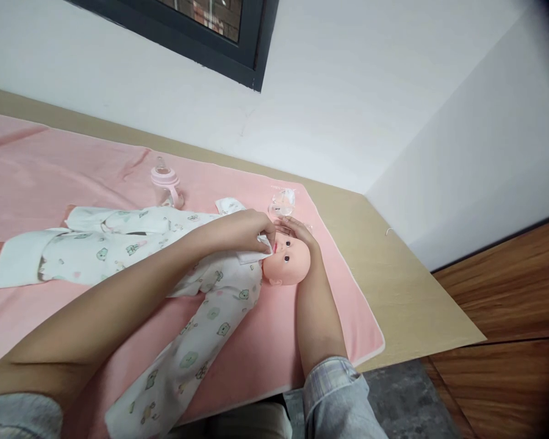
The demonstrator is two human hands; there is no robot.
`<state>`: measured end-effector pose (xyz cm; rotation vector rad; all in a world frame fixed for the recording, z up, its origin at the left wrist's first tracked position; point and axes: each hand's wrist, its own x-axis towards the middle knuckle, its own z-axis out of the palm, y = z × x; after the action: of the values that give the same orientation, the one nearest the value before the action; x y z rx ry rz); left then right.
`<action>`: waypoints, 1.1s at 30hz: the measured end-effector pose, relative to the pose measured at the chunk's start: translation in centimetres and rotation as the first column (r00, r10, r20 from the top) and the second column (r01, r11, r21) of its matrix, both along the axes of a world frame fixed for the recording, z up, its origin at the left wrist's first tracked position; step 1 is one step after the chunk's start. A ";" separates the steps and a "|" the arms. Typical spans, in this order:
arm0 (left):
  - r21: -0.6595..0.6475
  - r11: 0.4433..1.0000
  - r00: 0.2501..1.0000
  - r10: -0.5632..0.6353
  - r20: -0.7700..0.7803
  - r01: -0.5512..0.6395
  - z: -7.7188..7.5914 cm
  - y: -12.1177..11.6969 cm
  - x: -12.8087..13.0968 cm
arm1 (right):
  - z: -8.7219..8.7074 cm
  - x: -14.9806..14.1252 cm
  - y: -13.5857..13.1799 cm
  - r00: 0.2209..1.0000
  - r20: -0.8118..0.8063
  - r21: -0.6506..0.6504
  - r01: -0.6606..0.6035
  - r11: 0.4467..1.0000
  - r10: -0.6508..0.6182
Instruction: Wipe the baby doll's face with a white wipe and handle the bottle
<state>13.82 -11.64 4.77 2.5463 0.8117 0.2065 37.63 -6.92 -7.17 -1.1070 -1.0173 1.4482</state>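
Observation:
A baby doll (299, 265) lies on its back on a pink blanket (274, 341), dressed in a white printed sleepsuit (219, 305). My left hand (251, 228) reaches across its chest, fingers pinched on a white cloth (252, 256) at the doll's mouth and chin. Part of the cloth is hidden under the hand. Around the far side of the doll's head curves my right hand (299, 230), its fingers stretched out along the cheek. The palm is partly hidden by the head.
A pink-capped baby bottle (165, 183) stands beyond the doll's legs. A clear plastic item (282, 201), its kind unclear, lies just past my right hand. The beige tabletop (393, 292) shows at the right, before the white wall (320, 110); wooden panels (507, 292) are farther right.

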 end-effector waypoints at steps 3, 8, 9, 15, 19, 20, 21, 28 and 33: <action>0.011 1.000 1.000 0.016 -0.005 -0.016 -0.2 0.1 0.1 | -0.6 0.4 0.4 1.000 -0.029 -0.010 -0.002 1.000 0.002; 0.022 1.000 1.000 0.013 0.006 -0.013 -0.5 0.7 -0.2 | -0.5 0.1 0.3 0.999 -0.034 -0.003 0.008 1.000 -0.008; 0.024 1.000 1.000 0.018 0.007 -0.019 -0.6 0.8 -0.2 | -0.3 0.0 0.2 1.000 -0.023 -0.012 0.013 1.000 -0.013; 0.023 0.999 1.000 0.026 0.011 -0.026 -0.6 1.0 -0.5 | 0.4 -0.3 -0.1 0.999 0.030 -0.016 0.029 0.999 -0.029; 0.086 0.995 0.998 0.049 0.031 -0.052 -0.4 0.9 -0.4 | 0.4 -0.3 -0.2 0.999 0.027 -0.015 0.033 0.999 -0.032; 0.089 0.995 0.998 0.046 0.034 -0.049 -0.4 0.8 -0.3 | 0.3 -0.3 -0.2 0.999 0.021 -0.015 0.031 0.999 -0.031; 0.088 0.995 0.998 0.044 0.038 -0.047 -0.4 0.8 -0.3 | 0.3 -0.2 -0.2 0.999 0.016 -0.016 0.029 0.999 -0.028; 0.106 0.994 0.995 0.009 0.098 -0.019 -0.6 0.8 -0.2 | -0.2 0.1 0.3 0.999 0.036 0.047 -0.041 0.998 0.039; 0.125 0.992 0.993 -0.002 0.122 -0.013 -0.8 0.9 0.0 | -0.1 0.0 0.5 0.998 0.030 0.050 -0.057 0.997 0.056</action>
<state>13.77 -10.74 3.94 2.6180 0.7809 0.4230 37.64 -6.46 -7.24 -1.0719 -1.1077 1.4472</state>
